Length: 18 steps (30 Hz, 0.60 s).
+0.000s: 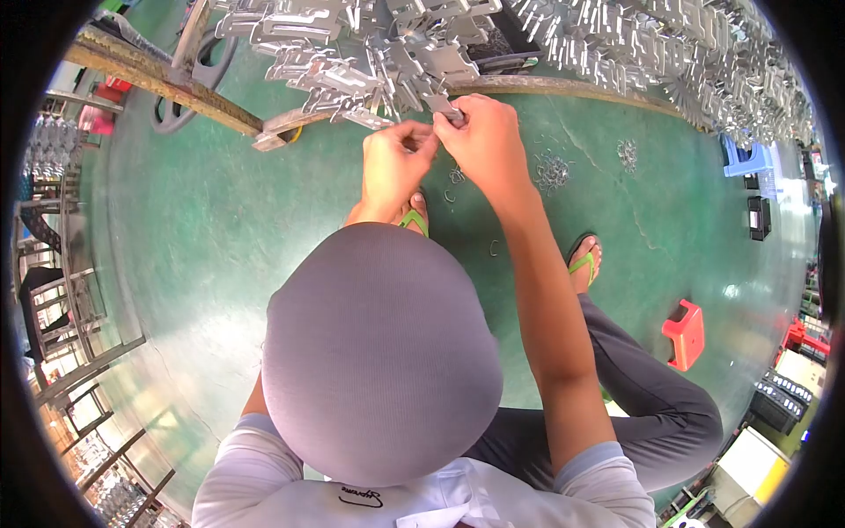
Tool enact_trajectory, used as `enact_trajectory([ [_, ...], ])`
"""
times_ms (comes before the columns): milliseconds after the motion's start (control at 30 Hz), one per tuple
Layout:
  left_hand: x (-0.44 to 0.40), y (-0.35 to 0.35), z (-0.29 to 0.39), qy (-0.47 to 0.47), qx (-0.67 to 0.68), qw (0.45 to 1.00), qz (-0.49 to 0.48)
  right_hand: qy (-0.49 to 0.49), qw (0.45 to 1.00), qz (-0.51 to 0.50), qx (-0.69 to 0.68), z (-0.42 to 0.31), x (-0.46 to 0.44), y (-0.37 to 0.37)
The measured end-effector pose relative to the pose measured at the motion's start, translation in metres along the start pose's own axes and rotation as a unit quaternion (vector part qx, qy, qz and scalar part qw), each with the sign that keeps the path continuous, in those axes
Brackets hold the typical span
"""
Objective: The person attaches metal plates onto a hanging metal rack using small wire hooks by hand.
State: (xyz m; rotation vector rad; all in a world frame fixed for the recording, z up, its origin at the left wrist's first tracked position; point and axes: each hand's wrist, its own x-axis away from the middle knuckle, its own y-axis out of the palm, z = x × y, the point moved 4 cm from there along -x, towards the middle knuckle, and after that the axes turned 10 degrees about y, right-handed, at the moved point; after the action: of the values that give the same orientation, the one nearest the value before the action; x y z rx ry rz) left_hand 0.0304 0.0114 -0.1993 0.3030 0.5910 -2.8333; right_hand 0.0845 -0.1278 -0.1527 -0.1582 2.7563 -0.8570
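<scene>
My right hand (486, 141) pinches a small flat metal bracket (443, 107) between thumb and fingers, just below the hanging metal parts. Close beside it, my left hand (393, 169) has its fingers curled together near the bracket's lower end. Whatever those left fingers hold, if anything, is too small or hidden to name. Above both hands hangs a dense cluster of shiny stamped metal brackets (330, 75), several of them reaching down almost to my fingers.
A worn beam (563, 85) runs behind the hands, with more hanging metal parts (651, 53) at the upper right. Small wire hooks (553, 172) lie in piles on the green floor. A red stool (684, 335) stands to the right, a blue stool (746, 157) farther back.
</scene>
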Motion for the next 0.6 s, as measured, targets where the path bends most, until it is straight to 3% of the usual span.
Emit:
enact_trajectory([
  [100,0.000,0.003,-0.030,-0.230,0.286,0.930,0.015,0.003,1.000,0.000,0.024,0.001,-0.008,0.000],
  [200,-0.006,-0.003,-0.053,-0.227,0.512,0.826,0.071,-0.020,0.999,0.004,0.030,0.004,-0.017,0.004],
  [267,-0.007,-0.005,-0.059,-0.220,0.551,0.802,0.061,-0.058,0.998,0.020,0.022,0.007,-0.021,0.007],
  [367,-0.010,-0.006,-0.064,-0.222,0.577,0.780,0.096,-0.028,0.998,-0.020,0.044,-0.001,-0.026,0.004],
  [600,-0.006,-0.008,-0.064,-0.212,0.537,0.810,0.098,-0.016,0.998,-0.054,0.033,-0.002,-0.029,0.009],
])
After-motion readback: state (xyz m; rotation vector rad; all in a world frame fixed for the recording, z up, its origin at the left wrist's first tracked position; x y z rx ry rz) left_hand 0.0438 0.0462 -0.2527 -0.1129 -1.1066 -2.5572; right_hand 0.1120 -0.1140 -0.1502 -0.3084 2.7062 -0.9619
